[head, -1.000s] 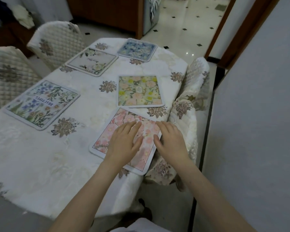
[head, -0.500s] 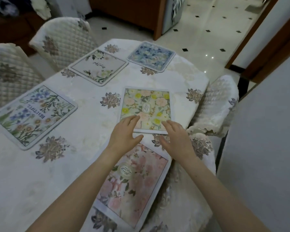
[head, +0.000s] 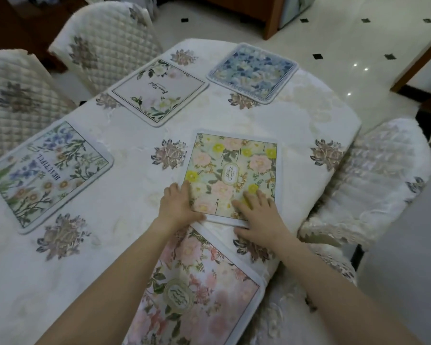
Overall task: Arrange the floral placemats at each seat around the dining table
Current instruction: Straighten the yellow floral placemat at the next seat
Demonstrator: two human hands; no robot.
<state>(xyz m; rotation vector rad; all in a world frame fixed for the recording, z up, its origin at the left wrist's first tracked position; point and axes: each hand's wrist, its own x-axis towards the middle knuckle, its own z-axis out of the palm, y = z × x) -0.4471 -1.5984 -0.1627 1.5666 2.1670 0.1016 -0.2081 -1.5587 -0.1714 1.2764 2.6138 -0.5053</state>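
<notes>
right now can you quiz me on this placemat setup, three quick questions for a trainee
1. True or false: five placemats lie on the table.
2. Which placemat do both hands touch? A blue floral placemat B yellow and pink floral placemat C pink floral placemat
3. Fill in: the left hand is at that mat's near ____ corner, the right hand flat on its near edge.

Key: 1 true; 2 B; 3 left

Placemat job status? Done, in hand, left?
Done: blue-flowered placemat, white rose-cornered placemat, "BEAUTIFUL" wildflower placemat and pink floral placemat lie flat. In hand: left hand and right hand press the yellow-and-pink floral placemat. Left: squaring it.
</notes>
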